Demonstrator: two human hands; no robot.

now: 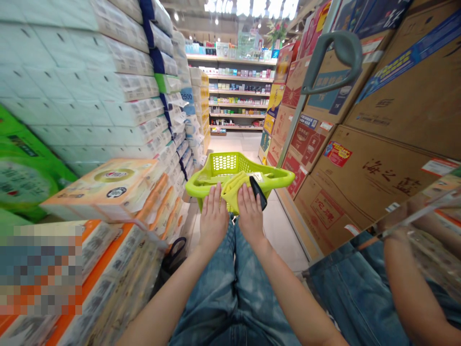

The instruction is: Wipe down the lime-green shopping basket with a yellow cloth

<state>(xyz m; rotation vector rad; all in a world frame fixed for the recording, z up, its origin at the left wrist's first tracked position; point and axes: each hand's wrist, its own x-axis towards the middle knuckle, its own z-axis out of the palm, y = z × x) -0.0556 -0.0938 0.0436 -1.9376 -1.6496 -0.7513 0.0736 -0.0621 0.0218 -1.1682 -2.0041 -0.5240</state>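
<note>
A lime green shopping basket [230,168] stands on the aisle floor in front of me. Both hands rest on its near edge, over a yellow-green cloth or folded handle [236,185] lying in it. My left hand [213,216] lies flat with its fingers stretched forward. My right hand [249,211] lies flat beside it, fingers extended, touching a black part [258,191] at the basket's rim. A grey pull handle [333,60] rises up to the right. My legs in blue jeans [234,288] are below the hands.
Stacked tissue packs [90,86] line the left side, with orange-edged boxes [108,192] low down. Brown cartons [378,144] are piled on the right. A narrow tiled aisle [281,226] runs ahead to stocked shelves [237,91]. A reflective surface [396,274] at lower right mirrors my arm and jeans.
</note>
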